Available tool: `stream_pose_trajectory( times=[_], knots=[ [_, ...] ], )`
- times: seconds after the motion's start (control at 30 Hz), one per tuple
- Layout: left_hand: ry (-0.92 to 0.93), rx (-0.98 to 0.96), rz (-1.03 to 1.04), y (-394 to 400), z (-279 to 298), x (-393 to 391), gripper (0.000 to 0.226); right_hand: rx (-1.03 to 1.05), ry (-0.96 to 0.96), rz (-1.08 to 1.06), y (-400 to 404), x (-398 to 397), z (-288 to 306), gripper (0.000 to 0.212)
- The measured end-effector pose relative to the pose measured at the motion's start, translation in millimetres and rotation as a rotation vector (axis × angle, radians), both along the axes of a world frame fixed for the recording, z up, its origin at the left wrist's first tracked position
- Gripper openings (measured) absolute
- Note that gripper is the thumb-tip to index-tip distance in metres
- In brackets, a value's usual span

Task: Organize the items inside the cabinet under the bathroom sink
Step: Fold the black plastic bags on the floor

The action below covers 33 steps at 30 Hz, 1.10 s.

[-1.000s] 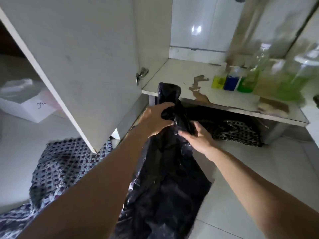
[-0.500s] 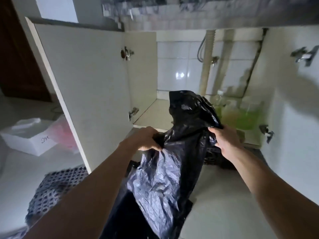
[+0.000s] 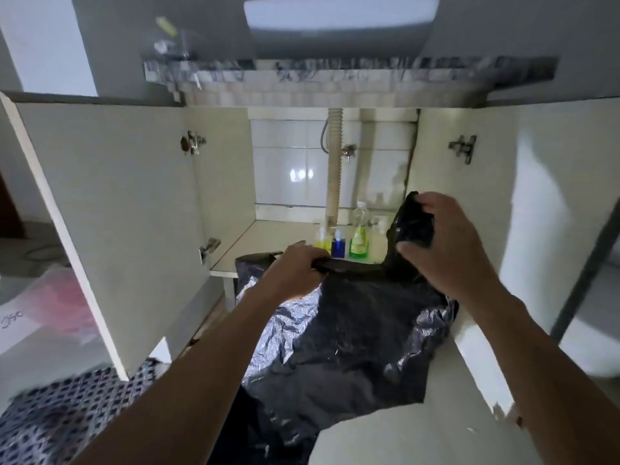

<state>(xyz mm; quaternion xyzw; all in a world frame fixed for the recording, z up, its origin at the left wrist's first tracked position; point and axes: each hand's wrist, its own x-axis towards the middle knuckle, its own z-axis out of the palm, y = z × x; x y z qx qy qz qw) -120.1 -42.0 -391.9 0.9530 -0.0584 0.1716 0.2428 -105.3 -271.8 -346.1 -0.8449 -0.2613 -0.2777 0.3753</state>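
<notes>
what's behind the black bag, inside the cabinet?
Behind the black plastic bag, on the cabinet shelf: a yellow bottle, a blue bottle, a green bottle and the drain pipe. The bag and right hand hide the shelf's right part.

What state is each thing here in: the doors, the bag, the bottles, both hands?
Left cabinet door: open.
Right cabinet door: open.
Black plastic bag: held up, crumpled.
Three bottles: upright in the cabinet.
Left hand: grips the bag's edge.
Right hand: grips the bag's top.

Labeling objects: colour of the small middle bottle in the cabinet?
Blue bottle, head view.
</notes>
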Motion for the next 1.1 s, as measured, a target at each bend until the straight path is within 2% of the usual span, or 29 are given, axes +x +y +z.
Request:
stream_pose_trajectory(
  times=[0.07, 0.13, 0.17, 0.2, 0.23, 0.27, 0.3, 0.43, 0.5, 0.57, 0.67, 0.77, 0.83, 0.93, 1.0, 1.1],
  knots=[
    [-0.017, 0.011, -0.023, -6, 3, -1, 0.022, -0.206, 0.066, 0.183, 15, -16, -9, 0.073],
    [-0.031, 0.023, -0.046, -10, 7, -3, 0.023, -0.491, 0.083, 0.165, 21, -10, -33, 0.070],
    [-0.029, 0.046, -0.060, -11, 9, -5, 0.022, -0.599, 0.067, 0.106, 20, -4, -42, 0.055],
    [-0.023, 0.088, -0.078, -11, 10, -7, 0.020, -0.662, 0.062, 0.030, 17, 1, -47, 0.027],
    [-0.012, 0.138, -0.096, -10, 9, -8, 0.019, -0.688, 0.090, -0.048, 11, 5, -50, 0.016],
    [0.015, 0.175, -0.110, -8, 7, -9, 0.019, -0.706, 0.098, -0.111, 8, 10, -55, 0.032],
    [0.058, 0.189, -0.123, -5, 4, -11, 0.022, -0.718, 0.112, -0.151, 6, 13, -57, 0.040],
    [0.304, 0.172, -0.136, 7, -16, -14, 0.055, -0.609, 0.107, -0.184, 9, 18, -59, 0.041],
    [0.377, 0.205, -0.083, 15, -28, -10, 0.062, -0.606, 0.127, -0.193, 9, 21, -56, 0.039],
    [0.401, 0.289, -0.017, 21, -36, -4, 0.058, -0.624, 0.185, -0.180, 7, 21, -52, 0.038],
    [0.487, 0.396, 0.007, 20, -43, 11, 0.034, -0.752, 0.320, -0.187, 2, 33, -53, 0.036],
    [0.572, 0.471, 0.019, 10, -48, 37, 0.031, -0.788, 0.318, -0.292, -3, 54, -62, 0.024],
    [0.526, 0.540, 0.065, 5, -47, 58, 0.029, -0.721, 0.210, -0.398, -4, 65, -65, 0.006],
    [0.238, 0.560, 0.207, -2, -25, 78, 0.027, -0.469, -0.085, -0.452, -12, 80, -61, 0.009],
    [-0.017, 0.476, 0.292, -5, -1, 78, 0.022, -0.237, -0.313, -0.445, -21, 82, -44, 0.016],
    [-0.211, 0.368, 0.378, -1, 21, 62, 0.023, -0.120, -0.474, -0.372, -29, 68, -23, 0.021]
  ],
)
